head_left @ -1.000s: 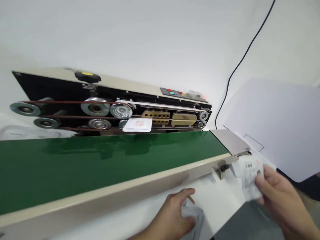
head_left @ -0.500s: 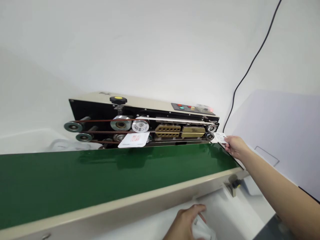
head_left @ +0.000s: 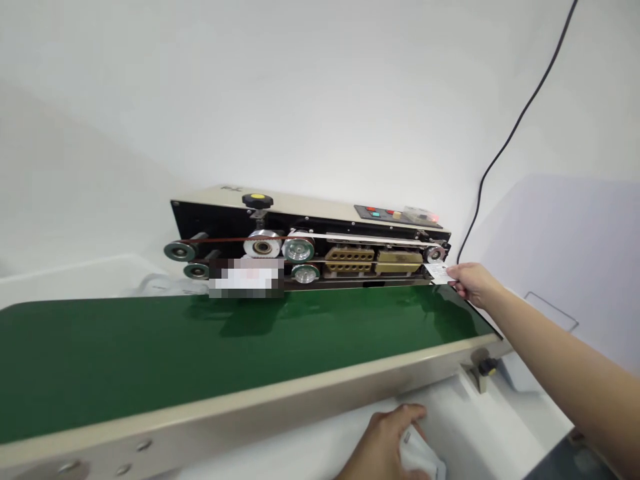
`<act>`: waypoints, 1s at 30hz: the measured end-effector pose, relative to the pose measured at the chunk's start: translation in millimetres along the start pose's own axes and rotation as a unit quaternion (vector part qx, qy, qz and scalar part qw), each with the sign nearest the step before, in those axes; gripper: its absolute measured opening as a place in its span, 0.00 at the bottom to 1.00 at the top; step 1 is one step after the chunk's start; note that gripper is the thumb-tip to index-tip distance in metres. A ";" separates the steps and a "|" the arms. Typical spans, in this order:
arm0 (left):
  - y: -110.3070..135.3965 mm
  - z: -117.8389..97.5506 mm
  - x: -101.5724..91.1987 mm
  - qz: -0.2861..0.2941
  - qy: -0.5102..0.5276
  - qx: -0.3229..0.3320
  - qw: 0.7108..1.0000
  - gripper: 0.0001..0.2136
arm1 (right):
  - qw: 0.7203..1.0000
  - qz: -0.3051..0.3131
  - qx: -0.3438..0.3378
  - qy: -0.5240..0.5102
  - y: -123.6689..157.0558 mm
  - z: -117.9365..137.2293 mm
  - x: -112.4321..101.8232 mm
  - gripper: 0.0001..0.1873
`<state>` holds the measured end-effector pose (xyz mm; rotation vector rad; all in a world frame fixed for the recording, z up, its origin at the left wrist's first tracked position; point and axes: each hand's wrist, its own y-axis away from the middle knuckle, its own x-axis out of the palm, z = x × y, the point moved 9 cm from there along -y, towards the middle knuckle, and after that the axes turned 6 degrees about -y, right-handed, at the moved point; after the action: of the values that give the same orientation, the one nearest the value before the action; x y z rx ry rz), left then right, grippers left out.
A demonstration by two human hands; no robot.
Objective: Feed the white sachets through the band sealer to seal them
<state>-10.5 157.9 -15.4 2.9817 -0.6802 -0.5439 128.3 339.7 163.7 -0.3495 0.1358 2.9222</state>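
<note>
A band sealer [head_left: 300,220] stands against the wall, with pulleys, brass heating blocks and belts along its front. At its right end, my right hand [head_left: 475,283] pinches a small printed white packet [head_left: 439,273], whose upper left edge is at the end pulleys. A second white packet [head_left: 247,279], pixelated here, hangs from the belts near the left pulleys, above the green conveyor belt [head_left: 150,360]. Low in front of the conveyor, my left hand [head_left: 383,443] curls its fingers and thumb round a white packet [head_left: 420,453], partly cut off by the frame's bottom edge.
The conveyor's beige side rail [head_left: 280,400] runs between my hands. A black adjusting knob [head_left: 487,367] sticks out under its right end. Buttons [head_left: 383,213] sit on top of the sealer. A black cable [head_left: 520,120] hangs down the wall. White plastic packaging [head_left: 170,285] lies behind the belt at left.
The hanging packet has moved left along the sealer, toward the left pulleys. The packet in my right hand has gone slightly further into the end pulleys. My view has shifted a little left.
</note>
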 end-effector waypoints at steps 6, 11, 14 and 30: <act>0.3 1.2 -2.2 -0.020 -0.011 0.012 1.000 0.33 | 1.000 0.023 0.012 -0.005 4.1 -3.4 12.2 0.07; -1.2 4.4 3.1 -0.007 0.017 0.022 1.000 0.33 | 0.999 0.043 0.019 -0.002 12.4 -1.4 19.3 0.06; -1.0 4.0 2.6 -0.014 0.023 0.013 1.000 0.33 | 0.998 0.058 0.018 0.005 20.0 2.0 24.0 0.06; 6.2 0.8 0.1 -0.046 -0.004 -0.017 0.999 0.32 | 0.907 -0.056 -0.269 0.319 116.6 30.8 -8.4 0.21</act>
<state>-13.3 152.3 -15.5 2.9920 -0.5306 -0.5660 105.7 227.8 203.4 -1.3331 -0.5895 2.5599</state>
